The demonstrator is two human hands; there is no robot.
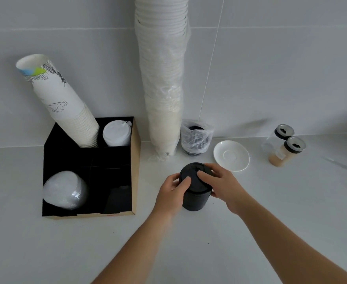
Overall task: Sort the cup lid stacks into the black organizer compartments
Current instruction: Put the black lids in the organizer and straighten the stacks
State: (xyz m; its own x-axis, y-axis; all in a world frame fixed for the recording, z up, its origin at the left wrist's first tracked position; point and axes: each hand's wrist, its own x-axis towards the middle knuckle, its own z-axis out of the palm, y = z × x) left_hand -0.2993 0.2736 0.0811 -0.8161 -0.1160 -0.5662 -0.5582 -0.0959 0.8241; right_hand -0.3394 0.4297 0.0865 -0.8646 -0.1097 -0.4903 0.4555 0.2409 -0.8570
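Observation:
A stack of black cup lids stands upright on the white counter, right of the black organizer. My left hand grips the stack's left side and my right hand wraps its top and right side. Inside the organizer, a stack of white lids fills the back right compartment. A wrapped stack of clear dome lids lies in the front left one. A leaning stack of paper cups stands in the back left compartment. Something dark sits in the front right compartment.
A tall wrapped column of paper cups leans against the tiled wall. Beside it stands a bagged stack of black lids. A white saucer and two shaker jars sit to the right.

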